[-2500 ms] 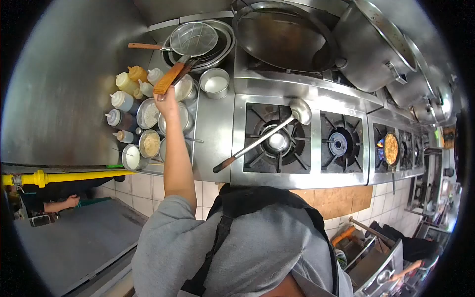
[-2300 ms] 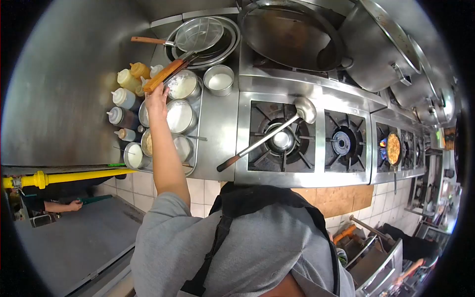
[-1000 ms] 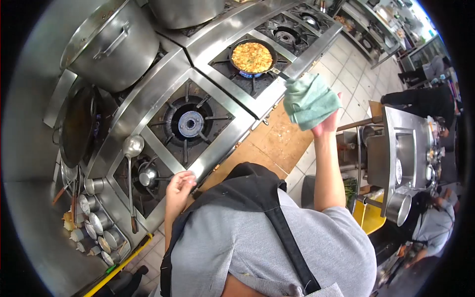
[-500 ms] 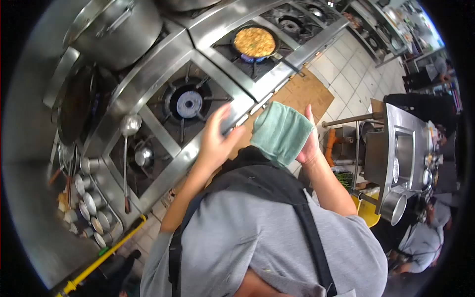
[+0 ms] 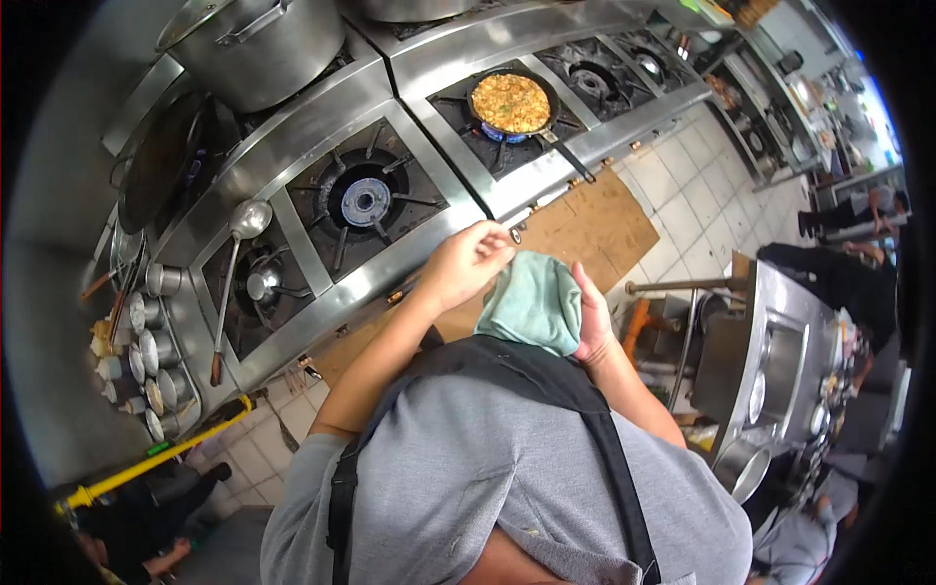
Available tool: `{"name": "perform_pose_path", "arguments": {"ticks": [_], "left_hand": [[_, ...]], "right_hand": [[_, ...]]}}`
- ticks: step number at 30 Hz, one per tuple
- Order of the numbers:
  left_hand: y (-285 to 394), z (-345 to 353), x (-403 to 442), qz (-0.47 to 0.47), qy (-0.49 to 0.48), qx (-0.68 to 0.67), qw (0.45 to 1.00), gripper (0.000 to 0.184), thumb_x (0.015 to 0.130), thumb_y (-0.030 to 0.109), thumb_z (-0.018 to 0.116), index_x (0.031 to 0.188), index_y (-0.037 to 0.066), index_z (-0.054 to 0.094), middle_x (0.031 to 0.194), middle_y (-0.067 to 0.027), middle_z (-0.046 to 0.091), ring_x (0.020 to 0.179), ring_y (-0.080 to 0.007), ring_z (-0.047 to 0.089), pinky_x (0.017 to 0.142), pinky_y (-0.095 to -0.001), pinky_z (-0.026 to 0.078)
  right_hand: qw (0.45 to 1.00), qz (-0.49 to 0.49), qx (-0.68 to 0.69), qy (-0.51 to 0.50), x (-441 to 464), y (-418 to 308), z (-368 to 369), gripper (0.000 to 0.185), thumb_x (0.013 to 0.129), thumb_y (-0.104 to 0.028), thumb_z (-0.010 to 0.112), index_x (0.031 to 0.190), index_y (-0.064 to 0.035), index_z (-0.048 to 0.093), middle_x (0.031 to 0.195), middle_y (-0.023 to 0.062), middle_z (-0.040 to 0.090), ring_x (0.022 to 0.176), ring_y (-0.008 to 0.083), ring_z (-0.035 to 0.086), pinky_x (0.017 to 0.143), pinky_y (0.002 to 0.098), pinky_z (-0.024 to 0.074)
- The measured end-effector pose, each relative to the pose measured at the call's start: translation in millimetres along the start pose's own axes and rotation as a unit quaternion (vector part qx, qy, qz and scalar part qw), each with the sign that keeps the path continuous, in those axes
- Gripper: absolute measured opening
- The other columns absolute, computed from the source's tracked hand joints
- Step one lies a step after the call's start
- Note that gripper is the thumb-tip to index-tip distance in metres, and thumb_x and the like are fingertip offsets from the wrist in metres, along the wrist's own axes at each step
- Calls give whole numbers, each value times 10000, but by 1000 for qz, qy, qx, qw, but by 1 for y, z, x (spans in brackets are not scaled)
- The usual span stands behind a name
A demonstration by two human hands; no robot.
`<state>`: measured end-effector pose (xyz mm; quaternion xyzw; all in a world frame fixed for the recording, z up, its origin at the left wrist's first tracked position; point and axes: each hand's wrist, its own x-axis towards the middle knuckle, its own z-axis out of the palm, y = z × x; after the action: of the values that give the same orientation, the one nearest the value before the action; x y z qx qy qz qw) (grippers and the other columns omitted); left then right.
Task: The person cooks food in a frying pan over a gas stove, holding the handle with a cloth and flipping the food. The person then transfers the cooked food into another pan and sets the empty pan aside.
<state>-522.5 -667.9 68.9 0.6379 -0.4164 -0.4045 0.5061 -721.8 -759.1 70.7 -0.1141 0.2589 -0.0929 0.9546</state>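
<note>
A folded green cloth (image 5: 534, 304) is held in front of my apron. My right hand (image 5: 595, 320) grips its right side, thumb up along the edge and fingers behind it, partly hidden. My left hand (image 5: 470, 268) is at the cloth's upper left corner, fingers curled in and thumb against the edge in what looks like a pinch. Beyond the hands, a black frying pan (image 5: 556, 122) holds a browned, omelette-like round (image 5: 511, 102) over a blue flame, its handle toward me.
A bare burner (image 5: 366, 200) lies ahead to the left. A long ladle (image 5: 229, 283) rests across the stove beside several metal containers (image 5: 156, 351). A large stockpot (image 5: 258, 58) stands at the back. To the right is a steel work table (image 5: 726, 351); other people stand farther off.
My left hand has come in from open and apart to the cloth's corner, its fingers curling. The cloth has shifted slightly left and down, and the view has tilted.
</note>
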Motion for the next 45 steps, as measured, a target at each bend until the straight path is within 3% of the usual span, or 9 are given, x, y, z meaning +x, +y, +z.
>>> {"name": "perform_pose_path", "arguments": {"ticks": [2,8,12,16,21,25,35,41,45], "left_hand": [[-34,1,0,37,91,13,995,262,863,190,645,1047,12,590,930,-92,649,873,-151,615,776,-264,482],[-202,19,-85,-123,221,-68,965,187,903,188,603,949,7,589,843,-34,639,721,-131,587,641,-270,473],[-237,71,-162,-441,134,196,866,338,847,337,620,921,8,597,779,-146,641,688,-243,611,647,-350,478],[-274,138,-241,-470,111,241,842,349,842,347,571,952,19,615,859,-214,648,889,-341,638,738,-429,471],[-264,192,-274,-483,264,1,835,306,831,297,575,957,21,619,903,-187,662,870,-333,637,733,-397,477],[-271,216,-276,-473,275,35,836,295,829,285,568,946,19,618,887,-176,662,858,-320,637,730,-390,477],[-282,218,-249,-451,280,70,844,264,831,258,553,920,18,617,826,-140,658,805,-284,636,713,-369,480],[-221,181,-211,-457,324,92,823,271,847,275,566,921,21,623,791,-110,653,752,-239,638,679,-340,490],[-241,189,-230,-459,351,64,813,313,849,315,585,913,12,624,800,-123,652,683,-211,638,659,-323,494]], "right_hand": [[1000,-16,5,3,-1,-31,-16,679,880,-555,498,1310,-31,449,1263,166,536,1147,309,538,1001,458,418],[990,-120,-35,61,-1,-153,-128,626,929,-524,410,1314,-33,447,1286,150,526,1190,318,499,1039,466,365],[982,-107,-113,106,58,-244,-151,552,957,-479,386,1265,-30,479,1229,155,563,1130,302,547,994,469,420],[961,-92,-238,110,152,-270,-112,465,963,-423,415,1171,-25,535,1081,120,624,972,258,612,891,419,487],[926,33,-369,67,228,-254,-98,413,966,-431,423,993,-58,597,867,63,660,775,209,647,745,373,539],[926,102,-363,25,237,-230,-91,288,943,-299,517,943,-26,608,867,98,672,736,214,663,692,348,556],[935,104,-338,17,247,-214,-101,213,910,-174,517,963,19,590,847,117,659,720,233,654,687,352,555],[868,-67,-477,120,242,-214,-113,256,903,-211,544,1024,11,576,865,90,649,690,200,621,622,334,519],[901,-12,-427,80,246,-213,-94,292,900,-204,543,1068,33,571,891,87,647,716,190,617,622,328,512]]}}
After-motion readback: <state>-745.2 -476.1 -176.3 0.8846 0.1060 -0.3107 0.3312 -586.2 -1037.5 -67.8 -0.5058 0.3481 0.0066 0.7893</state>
